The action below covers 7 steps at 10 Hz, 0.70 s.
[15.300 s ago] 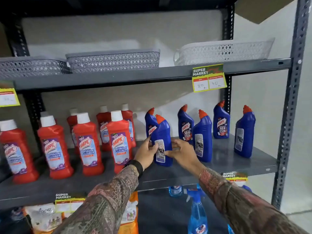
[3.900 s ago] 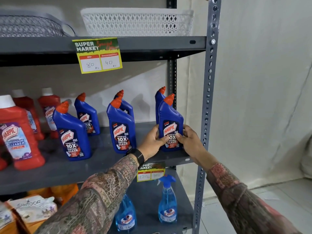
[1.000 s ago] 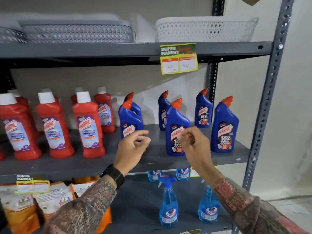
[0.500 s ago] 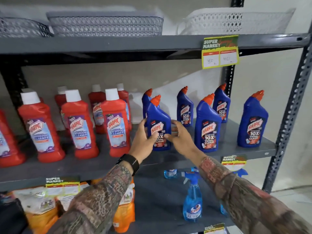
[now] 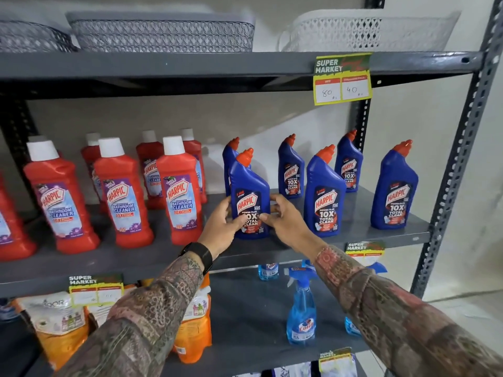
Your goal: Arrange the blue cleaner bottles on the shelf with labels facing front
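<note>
Several blue cleaner bottles with orange caps stand on the grey middle shelf (image 5: 353, 235). The front left blue bottle (image 5: 249, 186) stands upright with its label facing me. My left hand (image 5: 221, 227) grips its left side and my right hand (image 5: 283, 217) grips its right side, thumbs on the label. Another blue bottle (image 5: 228, 159) stands right behind it, mostly hidden. To the right, the front middle bottle (image 5: 324, 191), the far right bottle (image 5: 394, 189) and two back bottles (image 5: 290, 167) (image 5: 349, 161) all show their labels.
Red bathroom cleaner bottles (image 5: 179, 189) fill the shelf's left half, close to my left hand. Grey baskets (image 5: 163, 31) and a white basket (image 5: 367, 31) sit on the top shelf. Spray bottles (image 5: 300, 311) and pouches (image 5: 57, 325) fill the lower shelf. A steel upright (image 5: 462, 148) bounds the right.
Half a second ago both hands were on the same front left bottle; the grip and the bottle look unchanged. A second ago both hands were off the bottles, fingers curled.
</note>
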### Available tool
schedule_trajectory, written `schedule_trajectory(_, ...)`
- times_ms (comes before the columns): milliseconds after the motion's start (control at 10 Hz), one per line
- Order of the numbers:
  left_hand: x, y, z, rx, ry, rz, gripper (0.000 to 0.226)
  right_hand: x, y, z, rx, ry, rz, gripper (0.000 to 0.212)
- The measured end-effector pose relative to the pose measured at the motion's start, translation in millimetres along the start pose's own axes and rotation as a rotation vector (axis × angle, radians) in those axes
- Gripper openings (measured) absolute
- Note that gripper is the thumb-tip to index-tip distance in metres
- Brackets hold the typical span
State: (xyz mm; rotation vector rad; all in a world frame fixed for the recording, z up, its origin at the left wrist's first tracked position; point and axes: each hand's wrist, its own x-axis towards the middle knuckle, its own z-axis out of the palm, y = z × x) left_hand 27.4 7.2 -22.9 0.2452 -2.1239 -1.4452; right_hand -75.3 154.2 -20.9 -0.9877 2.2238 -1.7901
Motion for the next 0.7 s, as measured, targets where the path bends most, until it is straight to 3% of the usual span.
schedule_trajectory(700, -26, 0, 7, 0.087, 0.01, -0.007, 0.058, -29, 2, 2, 0.047, 0.017, -0.047, 0.047)
